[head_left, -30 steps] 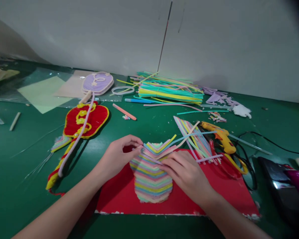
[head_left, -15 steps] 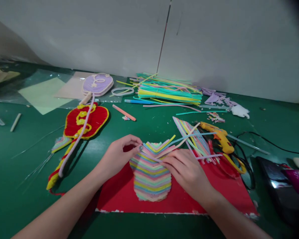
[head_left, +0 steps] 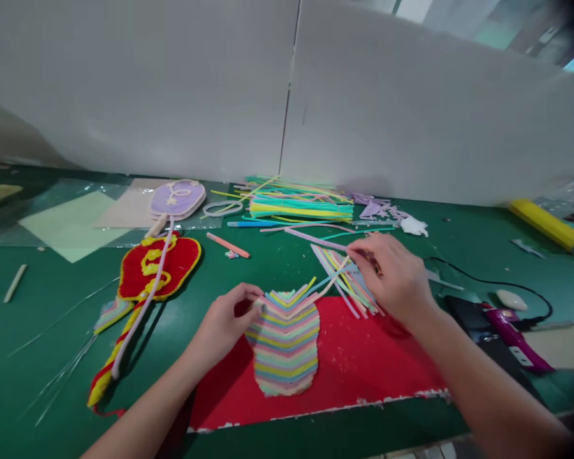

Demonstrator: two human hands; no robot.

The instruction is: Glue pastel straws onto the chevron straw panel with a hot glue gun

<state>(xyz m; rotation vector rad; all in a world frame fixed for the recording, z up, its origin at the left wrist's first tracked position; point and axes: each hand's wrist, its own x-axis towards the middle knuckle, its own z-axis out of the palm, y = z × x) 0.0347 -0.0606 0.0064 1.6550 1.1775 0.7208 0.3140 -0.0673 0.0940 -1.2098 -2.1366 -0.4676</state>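
A panel of pastel chenille stems in V-shaped stripes [head_left: 287, 347] lies on a red board [head_left: 363, 370], several loose stem ends sticking out at its upper right. My left hand [head_left: 229, 319] pinches the panel's upper left edge between thumb and fingers. Raised to the right, my right hand [head_left: 392, 274] is closed on a lavender chenille stem [head_left: 316, 239] that points left above the table. Under and beside that hand is a fan-shaped bunch of striped stems [head_left: 337, 277]. The hand mostly hides the yellow glue gun.
Behind are a bundle of coloured stems [head_left: 301, 208], purple scraps [head_left: 375, 207] and an orange marker [head_left: 228, 245]. A red fan-shaped piece [head_left: 184, 271] and a purple one [head_left: 176, 201] lie left. A black device [head_left: 488, 357] and a cable [head_left: 488, 272] are at right.
My right hand has moved up and right from the panel, with the lavender stem in it. My left hand stays at the panel's upper left edge. The view has shifted right and up.
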